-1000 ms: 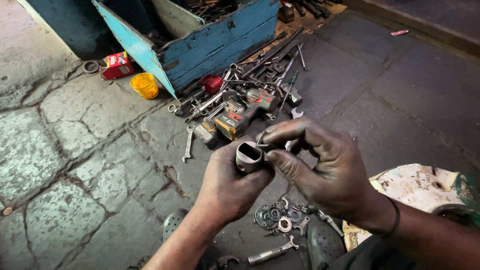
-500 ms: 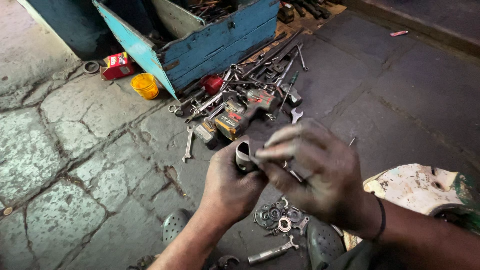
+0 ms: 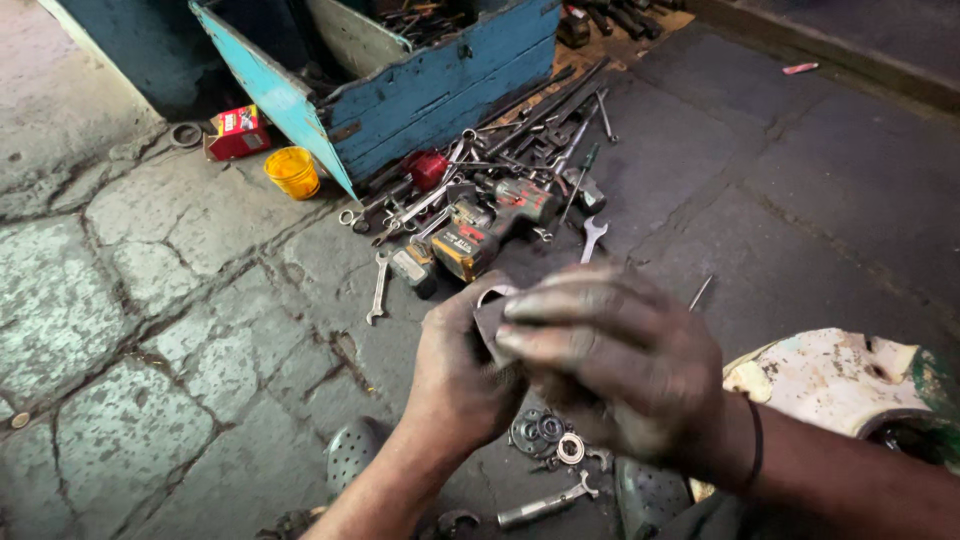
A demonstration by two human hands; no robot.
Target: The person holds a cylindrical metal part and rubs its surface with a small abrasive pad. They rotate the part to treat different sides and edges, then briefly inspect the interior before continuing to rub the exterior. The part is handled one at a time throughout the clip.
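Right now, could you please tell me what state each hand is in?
Left hand: closed around a small metal cylinder part.
Right hand: fingers curled over the same part, covering its open end; its grip cannot be told.

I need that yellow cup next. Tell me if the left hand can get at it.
Probably not as things stand: the left hand grips a small metal part, and the yellow cup stands well beyond it, though nothing blocks the way.

Left hand (image 3: 465, 375) and right hand (image 3: 620, 365) cupped together
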